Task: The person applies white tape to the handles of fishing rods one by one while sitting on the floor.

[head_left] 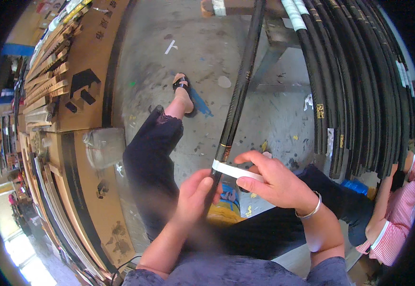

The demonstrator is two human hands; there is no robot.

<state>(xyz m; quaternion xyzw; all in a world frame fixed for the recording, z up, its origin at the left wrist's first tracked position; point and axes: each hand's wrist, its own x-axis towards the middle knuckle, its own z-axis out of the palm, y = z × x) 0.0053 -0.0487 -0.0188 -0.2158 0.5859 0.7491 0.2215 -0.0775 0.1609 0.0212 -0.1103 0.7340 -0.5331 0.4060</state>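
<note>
My left hand (195, 193) is closed round the lower part of a slim black pole (240, 90), which slants up and away from me. Gold and reddish markings circle the pole just above the grip. Stretched out sideways from the pole is a strip of white tape (236, 171), one end stuck to the pole. Its other end is pinched between the thumb and fingers of my right hand (276, 181), which wears a bracelet on the wrist. The pole's lower end is hidden by my left hand and forearm.
Many similar black poles (345, 86) lie side by side on the right, some with white wraps. Cardboard boxes (93, 71) with wooden strips (50, 71) line the left. A person's striped sleeve (398, 214) is at far right. Paper scraps (170, 47) lie on the grey floor (155, 28).
</note>
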